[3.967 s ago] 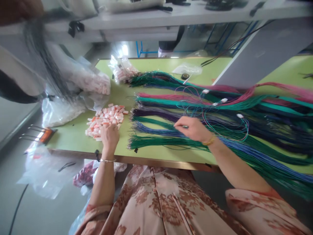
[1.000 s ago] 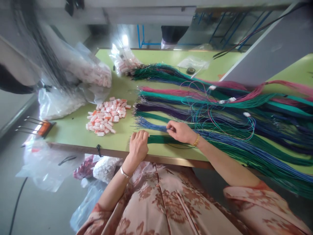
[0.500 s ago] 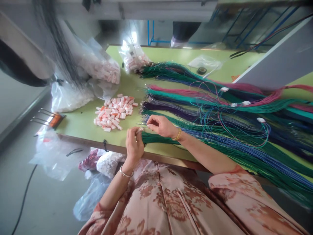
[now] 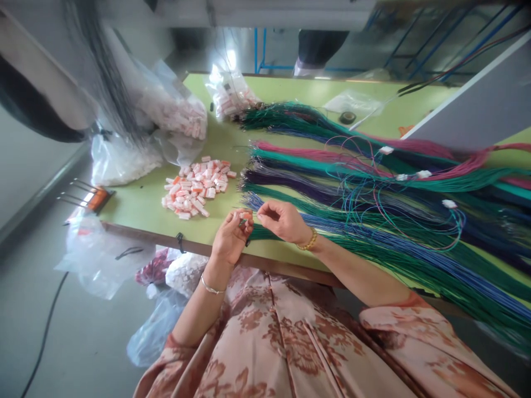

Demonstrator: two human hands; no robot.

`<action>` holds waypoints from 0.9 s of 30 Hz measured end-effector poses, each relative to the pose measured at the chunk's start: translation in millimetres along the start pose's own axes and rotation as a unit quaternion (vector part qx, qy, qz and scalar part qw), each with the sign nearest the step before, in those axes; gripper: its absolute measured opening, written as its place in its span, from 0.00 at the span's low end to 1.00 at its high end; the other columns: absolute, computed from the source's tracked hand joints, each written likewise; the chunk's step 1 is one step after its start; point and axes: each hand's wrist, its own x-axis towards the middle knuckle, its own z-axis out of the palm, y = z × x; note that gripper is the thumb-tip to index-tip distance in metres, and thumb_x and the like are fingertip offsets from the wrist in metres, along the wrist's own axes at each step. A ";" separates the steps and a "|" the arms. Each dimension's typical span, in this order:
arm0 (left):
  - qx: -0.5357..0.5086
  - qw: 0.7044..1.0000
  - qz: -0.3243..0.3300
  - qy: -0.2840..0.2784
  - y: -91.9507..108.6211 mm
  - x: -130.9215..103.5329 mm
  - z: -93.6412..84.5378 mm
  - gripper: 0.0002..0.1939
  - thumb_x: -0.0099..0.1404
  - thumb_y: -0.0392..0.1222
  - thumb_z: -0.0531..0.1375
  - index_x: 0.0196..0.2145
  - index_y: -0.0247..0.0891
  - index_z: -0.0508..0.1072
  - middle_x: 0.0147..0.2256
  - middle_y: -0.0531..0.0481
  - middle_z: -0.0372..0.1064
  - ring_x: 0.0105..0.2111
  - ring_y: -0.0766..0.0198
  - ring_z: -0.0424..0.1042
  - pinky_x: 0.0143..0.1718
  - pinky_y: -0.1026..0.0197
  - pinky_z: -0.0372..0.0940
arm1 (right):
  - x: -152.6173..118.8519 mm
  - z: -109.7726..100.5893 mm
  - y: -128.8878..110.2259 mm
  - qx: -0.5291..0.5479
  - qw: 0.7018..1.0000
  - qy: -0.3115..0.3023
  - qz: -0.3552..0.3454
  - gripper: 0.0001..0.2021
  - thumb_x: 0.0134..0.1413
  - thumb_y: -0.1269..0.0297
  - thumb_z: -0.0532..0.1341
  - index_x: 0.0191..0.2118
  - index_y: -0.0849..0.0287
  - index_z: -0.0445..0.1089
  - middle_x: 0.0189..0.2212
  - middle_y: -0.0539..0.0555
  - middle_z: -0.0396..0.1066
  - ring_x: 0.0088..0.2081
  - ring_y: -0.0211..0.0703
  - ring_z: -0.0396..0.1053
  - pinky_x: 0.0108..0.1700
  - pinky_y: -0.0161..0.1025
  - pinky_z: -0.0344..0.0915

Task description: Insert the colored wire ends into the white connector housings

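Near the front edge of the table, my left hand (image 4: 230,236) is closed with a small white and orange connector housing (image 4: 245,215) between thumb and fingers. Just to the right of it, my right hand (image 4: 285,222) makes a pinch by the connector; whatever its fingertips hold is too fine to make out. A loose pile of similar connector housings (image 4: 194,188) lies to the left of both hands. Beneath and behind my right hand run bundles of blue wires (image 4: 332,225) and green wires (image 4: 269,235), their tips pointing left.
Pink wires (image 4: 286,150) lie farther back, beside a wired harness with white connectors (image 4: 423,174). Plastic bags of connectors (image 4: 186,119) stand at the back left. An orange block with metal prongs (image 4: 97,199) sits at the table's left end. A tape roll (image 4: 347,118) lies behind.
My left hand has turned, so the connector's orange side now shows between its fingers. My right hand has shifted slightly right, leaving a small gap. The whole view has moved a little.
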 end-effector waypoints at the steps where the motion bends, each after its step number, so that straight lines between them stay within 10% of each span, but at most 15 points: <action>1: -0.004 1.000 0.000 0.003 0.3 -0.1 0.5 0.08 0.60 0.42 0.64 0.33 0.36 0.70 0.37 0.48 0.72 0.30 0.71 0.69 0.30 0.68 0.66 | -0.8 -0.4 0.3 -0.007 1.000 0.002 -0.001 0.07 0.52 0.62 0.59 0.29 0.61 0.66 0.21 0.47 0.64 0.22 0.31 0.56 0.25 0.31 0.54; 27: 0.028 0.999 -0.007 -0.024 -4.3 2.2 -7.6 0.16 0.50 0.38 0.71 0.38 0.37 0.78 0.34 0.49 0.75 0.30 0.70 0.71 0.33 0.67 0.66 | -7.3 0.0 2.9 -0.107 0.993 -0.033 -0.021 0.08 0.52 0.64 0.55 0.24 0.60 0.63 0.17 0.45 0.60 0.21 0.31 0.52 0.26 0.32 0.49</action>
